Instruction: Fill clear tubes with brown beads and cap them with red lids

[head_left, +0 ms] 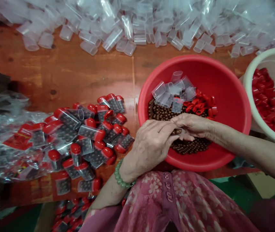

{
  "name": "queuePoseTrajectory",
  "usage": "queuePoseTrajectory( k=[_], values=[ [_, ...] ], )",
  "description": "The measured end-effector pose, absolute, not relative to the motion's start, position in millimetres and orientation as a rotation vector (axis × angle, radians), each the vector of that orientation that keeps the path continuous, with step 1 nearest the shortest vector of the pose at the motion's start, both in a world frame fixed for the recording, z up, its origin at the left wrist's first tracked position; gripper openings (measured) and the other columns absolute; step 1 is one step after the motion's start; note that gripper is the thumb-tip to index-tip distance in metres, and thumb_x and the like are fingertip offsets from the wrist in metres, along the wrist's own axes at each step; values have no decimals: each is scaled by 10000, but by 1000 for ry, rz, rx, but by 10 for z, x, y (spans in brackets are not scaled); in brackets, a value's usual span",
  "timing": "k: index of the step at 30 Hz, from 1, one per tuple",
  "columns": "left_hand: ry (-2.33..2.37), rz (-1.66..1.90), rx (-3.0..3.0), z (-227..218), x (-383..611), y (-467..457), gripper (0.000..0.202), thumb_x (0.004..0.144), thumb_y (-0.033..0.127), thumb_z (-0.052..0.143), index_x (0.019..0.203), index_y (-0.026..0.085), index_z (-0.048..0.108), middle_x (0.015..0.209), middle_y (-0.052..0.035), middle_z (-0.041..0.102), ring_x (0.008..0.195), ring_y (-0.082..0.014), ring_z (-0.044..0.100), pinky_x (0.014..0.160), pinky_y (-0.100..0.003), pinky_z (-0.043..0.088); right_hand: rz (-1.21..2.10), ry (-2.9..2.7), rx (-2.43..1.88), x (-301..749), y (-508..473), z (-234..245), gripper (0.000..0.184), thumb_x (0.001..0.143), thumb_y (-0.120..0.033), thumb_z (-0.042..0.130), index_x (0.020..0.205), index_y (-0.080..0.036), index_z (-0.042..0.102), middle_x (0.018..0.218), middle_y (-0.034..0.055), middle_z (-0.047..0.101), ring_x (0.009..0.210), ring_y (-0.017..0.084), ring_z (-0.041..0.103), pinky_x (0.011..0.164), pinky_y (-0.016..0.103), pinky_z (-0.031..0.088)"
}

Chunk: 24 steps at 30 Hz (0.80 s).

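The left hand, knuckles up, is curled with its fingers and thumb closed about a small clear plastic tube in which round brown beads show. The right hand meets it from the other side, half curled, its fingers bunched against the tube's end and the left fingertips; whether it pinches the tube or only cups it cannot be told, as the fingers overlap.

The tube sits between the two hands, above a heap of glossy, round brown beads in a wide, round red plastic basin. In the basin, beyond the hands, lie flattened, open-ended translucent sleeves and smooth red plastic caps.

To the left, on the reddish-brown wooden tabletop, lies a loose pile of red-capped clear containers filled with dark beads, next to crinkled, shiny plastic packaging. More translucent tubes are heaped along the far side. A round white plastic tub of red pieces stands right beside the basin. A green bead bracelet circles the left wrist.
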<state>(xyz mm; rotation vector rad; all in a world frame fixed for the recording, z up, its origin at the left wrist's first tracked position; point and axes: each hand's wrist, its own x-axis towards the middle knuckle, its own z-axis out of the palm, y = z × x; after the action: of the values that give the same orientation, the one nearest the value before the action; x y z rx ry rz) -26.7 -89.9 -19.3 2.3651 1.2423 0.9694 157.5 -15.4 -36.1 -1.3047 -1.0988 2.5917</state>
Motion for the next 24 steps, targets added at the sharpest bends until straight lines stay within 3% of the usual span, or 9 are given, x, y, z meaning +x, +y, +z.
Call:
queuePoseTrajectory(
  k=[5, 8, 14, 16, 19, 21, 24],
  values=[
    [1259, 1037, 2379, -191, -192, -903, 204, 1024, 196, 469, 1119, 55, 582, 1035, -177, 758, 957, -248, 746, 848, -357, 607, 2568, -1209, -1142, 1615, -130, -290, 281, 728, -377, 751, 739, -156, 578, 539, 1, 683, 308, 62, 504, 298, 141, 359],
    [1227, 1018, 2322, -196, -177, -901, 189, 985, 152, 545, 1159, 80, 565, 1044, -146, 757, 973, -219, 753, 874, -308, 610, 2594, -1234, -1085, 1621, -130, -259, 321, 748, -421, 757, 784, -153, 585, 567, 6, 699, 324, 66, 530, 310, 140, 367],
    [1330, 1121, 2057, -192, -197, -903, 405, 889, 64, 659, 1270, 128, 537, 1162, -92, 754, 1014, -154, 757, 886, -203, 585, 2462, -1418, -1063, 1600, -112, -175, 339, 813, -483, 694, 856, -169, 574, 585, -15, 684, 343, 63, 513, 342, 166, 370],
    [1313, 1126, 1991, -176, -213, -886, 355, 886, 75, 673, 1222, 140, 576, 1112, -69, 766, 964, -136, 760, 854, -188, 582, 2288, -1648, -1125, 1625, -91, -130, 330, 871, -492, 641, 836, -170, 580, 606, -12, 669, 407, 73, 547, 393, 180, 404],
    [1242, 1130, 1966, -145, -243, -845, 233, 877, 85, 691, 1098, 141, 646, 1001, -44, 776, 886, -121, 745, 828, -193, 576, 1743, -1978, -1210, 1717, -54, -51, 290, 942, -412, 588, 797, -163, 617, 650, -9, 633, 552, 89, 579, 516, 204, 453],
    [1190, 1137, 1933, -129, -259, -816, 196, 869, 86, 699, 1055, 139, 666, 958, -36, 774, 847, -113, 731, 809, -194, 570, 1440, -2058, -1138, 1793, -37, 7, 197, 945, -337, 604, 870, -166, 667, 752, 7, 661, 643, 104, 590, 593, 229, 477],
    [1122, 1134, 1846, -118, -275, -782, 226, 845, 101, 727, 1057, 149, 666, 957, -29, 775, 818, -113, 726, 767, -192, 563, 1251, -2123, -851, 1870, -35, 97, 133, 919, -263, 662, 1030, -201, 700, 941, 33, 694, 795, 133, 623, 708, 274, 508]
  ],
)
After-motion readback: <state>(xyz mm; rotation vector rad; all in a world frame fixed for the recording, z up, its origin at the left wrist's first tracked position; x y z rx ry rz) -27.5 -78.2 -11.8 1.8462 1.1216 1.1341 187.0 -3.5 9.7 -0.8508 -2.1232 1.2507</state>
